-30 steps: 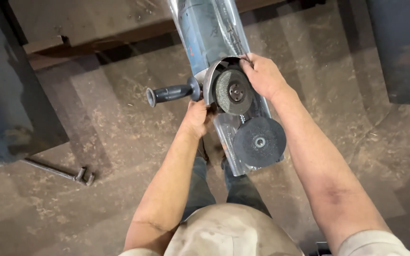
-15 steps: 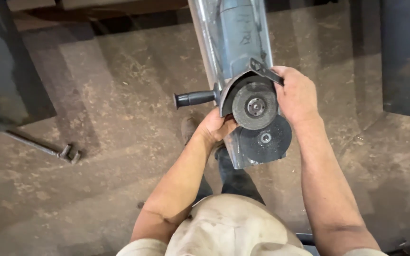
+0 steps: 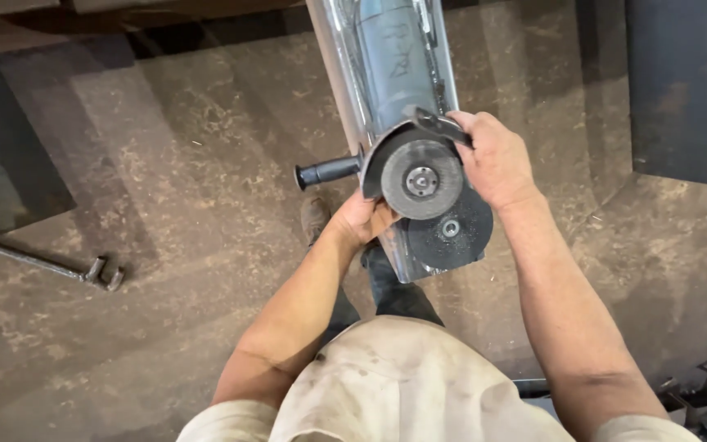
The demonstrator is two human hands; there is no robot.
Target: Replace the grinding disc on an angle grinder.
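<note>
The left hand (image 3: 363, 219) cups the underside of a grey angle grinder with a round guard, black side handle and worn grey disc (image 3: 419, 176), fingers curled against its lower left edge. The right hand (image 3: 497, 160) is closed around a dark flat metal spanner (image 3: 439, 124) set at the grinder's upper right rim. A second, loose dark abrasive disc (image 3: 450, 230) lies just below, overlapping the mounted one, resting on a long shiny steel channel (image 3: 345, 82) that runs away from the person. A bent steel rod (image 3: 51, 266) lies on the dusty brown concrete floor (image 3: 190, 164), well apart on the left.
</note>
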